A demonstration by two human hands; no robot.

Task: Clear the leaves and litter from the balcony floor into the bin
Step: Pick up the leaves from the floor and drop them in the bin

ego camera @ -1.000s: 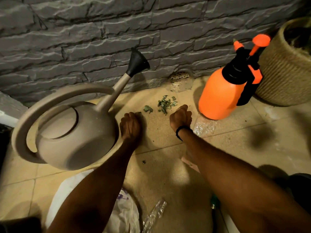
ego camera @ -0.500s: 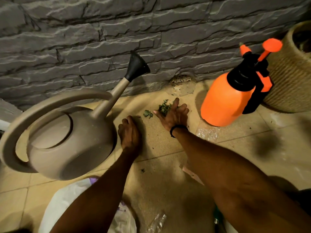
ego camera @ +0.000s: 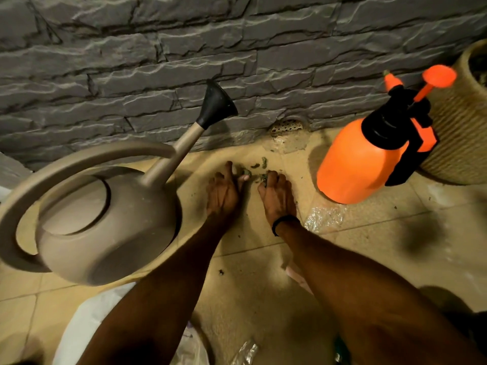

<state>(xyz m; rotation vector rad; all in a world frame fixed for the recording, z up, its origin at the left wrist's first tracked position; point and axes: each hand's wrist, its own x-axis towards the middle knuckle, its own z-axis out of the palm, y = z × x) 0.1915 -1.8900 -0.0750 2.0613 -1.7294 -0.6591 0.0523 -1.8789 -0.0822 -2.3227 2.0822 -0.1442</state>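
Our left hand (ego camera: 224,192) lies flat on the floor (ego camera: 369,248), fingers straight, touching the leaves (ego camera: 259,168) near the far wall (ego camera: 237,48). Our right hand (ego camera: 276,197) curls its fingers round the same small heap. We see a watering can (ego camera: 110,222) left and a sprayer (ego camera: 361,162) right.

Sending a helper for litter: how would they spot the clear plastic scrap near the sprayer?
Below the grey stone wall, find the orange pressure sprayer on the tiled floor. A crumpled clear plastic scrap lies at its base, toward the camera. Unlike the green leaf bits nearby, it is transparent and glossy.
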